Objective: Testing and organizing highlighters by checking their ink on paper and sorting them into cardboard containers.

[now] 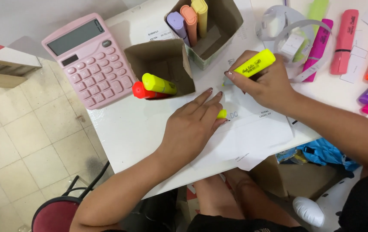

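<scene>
I see my right hand (270,83) pinching the yellow highlighter (254,63) tip-down on the paper (253,133), my left hand (194,124) flat holding its cap (222,114); any slip could smear ink.

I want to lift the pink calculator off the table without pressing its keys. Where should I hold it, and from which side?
Grip the pink calculator by its two long side edges, coming from above at the lower, key end. It lies flat and tilted on the white table, its corner overhanging the table's left edge, so fingers can slip under there. The cardboard box crowds its right side, so probably approach from the left.
</scene>
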